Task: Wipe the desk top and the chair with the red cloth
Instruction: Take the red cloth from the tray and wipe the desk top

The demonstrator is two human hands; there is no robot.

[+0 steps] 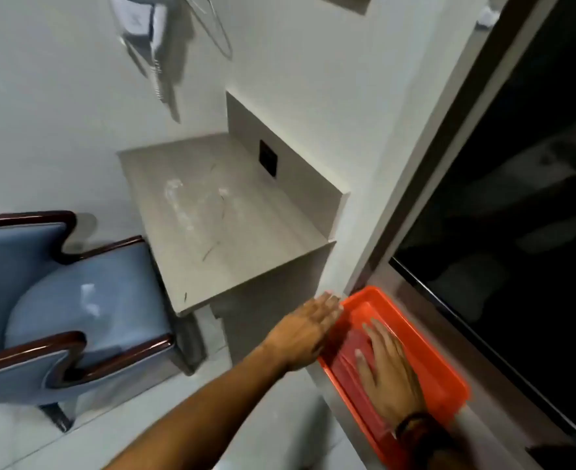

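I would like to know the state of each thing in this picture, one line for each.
Desk top: dirty, with white smears and dark marks.
Chair: empty, white smudge on seat.
Red tray: on the ledge, holding the red cloth.
Red cloth: lying in tray.
Right hand: flat, pressing the cloth.
Left hand: open, at tray's edge.

Hotel-type room: small built-in desk (225, 228), upholstered wood-trimmed armchair (73, 310), wall-mounted telephone (144, 25), dark window (517, 198).
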